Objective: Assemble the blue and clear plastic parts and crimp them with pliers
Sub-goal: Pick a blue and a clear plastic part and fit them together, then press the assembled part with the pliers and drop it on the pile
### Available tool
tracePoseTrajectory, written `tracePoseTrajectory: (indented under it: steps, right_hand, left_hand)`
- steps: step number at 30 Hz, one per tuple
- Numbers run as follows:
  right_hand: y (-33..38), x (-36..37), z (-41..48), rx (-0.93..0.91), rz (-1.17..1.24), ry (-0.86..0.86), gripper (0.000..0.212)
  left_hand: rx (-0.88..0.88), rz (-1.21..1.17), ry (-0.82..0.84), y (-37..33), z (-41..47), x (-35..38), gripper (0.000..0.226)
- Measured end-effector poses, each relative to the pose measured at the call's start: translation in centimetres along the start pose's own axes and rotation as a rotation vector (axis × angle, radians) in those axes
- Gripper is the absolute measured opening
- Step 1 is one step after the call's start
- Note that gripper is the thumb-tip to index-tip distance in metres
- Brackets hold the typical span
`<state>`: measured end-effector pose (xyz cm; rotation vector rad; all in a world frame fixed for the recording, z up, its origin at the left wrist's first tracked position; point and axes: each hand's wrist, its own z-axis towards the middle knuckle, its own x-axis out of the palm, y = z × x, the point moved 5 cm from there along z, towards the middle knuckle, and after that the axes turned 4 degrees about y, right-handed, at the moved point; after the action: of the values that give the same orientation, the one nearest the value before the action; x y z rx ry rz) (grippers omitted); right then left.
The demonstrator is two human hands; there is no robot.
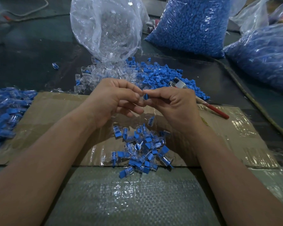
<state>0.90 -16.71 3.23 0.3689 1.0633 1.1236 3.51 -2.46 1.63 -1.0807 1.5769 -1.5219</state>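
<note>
The small blue part (146,96) is pinched in the fingertips of the right hand (171,101), and the clear part (141,100) is pinched in the fingertips of the left hand (114,98). The two parts touch in the middle, clear on the left and blue on the right, so together they lie side to side. The blue part's flat end stands up and down. The clear part is too blurry to tell which way it points. Both hands are held up above a sheet of cardboard (55,111). Just below them on the cardboard is a heap of joined pieces (142,149). Behind the hands are loose blue parts (167,75) and loose clear parts (95,75). Pliers (216,111) with red handles lie to the right, their head on the blue parts. Farther back stand a clear bag (108,26) and two big bags of blue parts (191,25). Everything sits on a dark surface (31,54).
</note>
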Motion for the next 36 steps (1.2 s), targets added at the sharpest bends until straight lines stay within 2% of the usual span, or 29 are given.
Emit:
tracePoseTrajectory:
  steps: [2, 8, 15, 23, 27, 32, 34, 36]
  right_hand:
    - [0.1, 0.0, 0.0, -0.011, -0.011, -0.001, 0.036]
    - [0.5, 0.1, 0.0, -0.055, -0.076, 0.006, 0.036]
    - [0.6, 0.1, 0.2, -0.042, -0.132, 0.01, 0.029]
    - [1.1, 0.2, 0.2, -0.016, -0.196, 0.042, 0.03]
    - [-0.4, -1.0, 0.5, 0.198, -0.375, 0.079, 0.047]
    - [-3.0, -5.1, 0.1, 0.463, -0.605, -0.039, 0.065]
    - [-4.3, -6.4, -0.4, 0.612, -0.649, 0.003, 0.08]
    - [-5.5, -7.0, -1.1, 0.755, -0.7, 0.118, 0.092]
  left_hand:
    - [0.002, -0.001, 0.003, -0.1, -0.1, 0.1, 0.008]
    - [0.024, 0.019, -0.029, 0.0, -0.2, 0.3, 0.017]
    - [0.001, -0.03, -0.087, 0.3, -0.1, 0.4, 0.01]
    - [0.019, -0.005, -0.115, 0.2, -0.1, 0.3, 0.013]
    - [0.023, -0.035, -0.137, 0.2, -0.1, 0.1, 0.013]
    - [0.031, -0.061, -0.151, 0.0, -0.2, -0.1, 0.013]
    - [0.033, -0.058, -0.157, 0.0, -0.2, -0.1, 0.012]
    - [0.035, -0.058, -0.169, 0.1, -0.2, -0.2, 0.011]
